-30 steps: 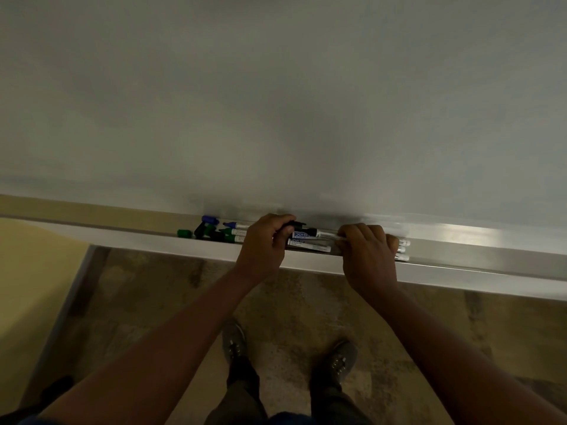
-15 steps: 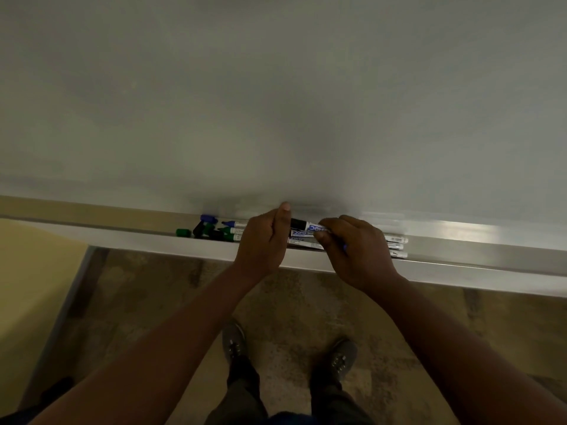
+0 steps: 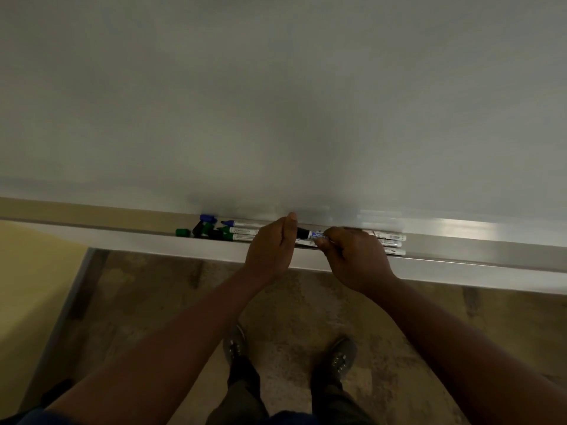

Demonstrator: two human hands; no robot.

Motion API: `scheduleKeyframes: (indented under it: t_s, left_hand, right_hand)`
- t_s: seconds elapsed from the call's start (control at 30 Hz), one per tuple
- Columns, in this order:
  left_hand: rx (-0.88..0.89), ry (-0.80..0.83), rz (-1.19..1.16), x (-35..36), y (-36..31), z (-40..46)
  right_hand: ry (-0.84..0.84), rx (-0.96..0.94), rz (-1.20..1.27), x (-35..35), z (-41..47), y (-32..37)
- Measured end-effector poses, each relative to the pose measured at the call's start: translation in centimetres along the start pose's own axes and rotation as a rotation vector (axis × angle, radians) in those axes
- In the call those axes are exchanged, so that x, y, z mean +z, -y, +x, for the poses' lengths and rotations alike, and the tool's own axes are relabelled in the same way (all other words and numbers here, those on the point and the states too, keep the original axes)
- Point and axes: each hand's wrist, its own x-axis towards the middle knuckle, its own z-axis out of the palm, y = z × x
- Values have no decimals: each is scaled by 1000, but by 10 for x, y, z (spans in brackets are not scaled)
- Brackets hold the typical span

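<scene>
A whiteboard marker (image 3: 306, 233) with a black section and blue print lies level just above the metal tray (image 3: 466, 251) under the whiteboard (image 3: 276, 102). My left hand (image 3: 271, 245) grips its left end, thumb sticking up against the board. The fingertips of my right hand (image 3: 356, 259) pinch the marker's barrel just right of the black section. Only a short stretch of the marker shows between the two hands.
Several more markers lie in the tray, their white ends (image 3: 395, 244) poking out past my right hand. Uncapped blue (image 3: 242, 223) and green (image 3: 242, 231) markers lie left of my left hand, beside loose blue (image 3: 208, 218), green (image 3: 183, 232) and black (image 3: 198, 229) caps. My shoes (image 3: 234, 345) stand on mottled carpet.
My right hand has slid left along the tray, from lying over the markers to pinching the one marker. My left thumb has risen against the board.
</scene>
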Motion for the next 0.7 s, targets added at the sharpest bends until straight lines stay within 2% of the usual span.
scheduleKeyframes:
  t_s: [0.13, 0.23, 0.37, 0.6, 0.7]
  left_hand:
    - [9, -15, 133, 15, 19, -6]
    - [112, 33, 370, 21, 35, -11]
    - [183, 117, 536, 27, 40, -12]
    - [238, 177, 574, 27, 38, -7]
    - [251, 181, 581, 28, 39, -6]
  right_hand:
    - [73, 130, -15, 16, 0, -20]
    - [101, 193, 48, 23, -1, -31]
    - [48, 107, 61, 28, 2, -38]
    - [-95, -53, -323, 47, 13, -44]
    - [-179, -135, -389, 56, 14, -46]
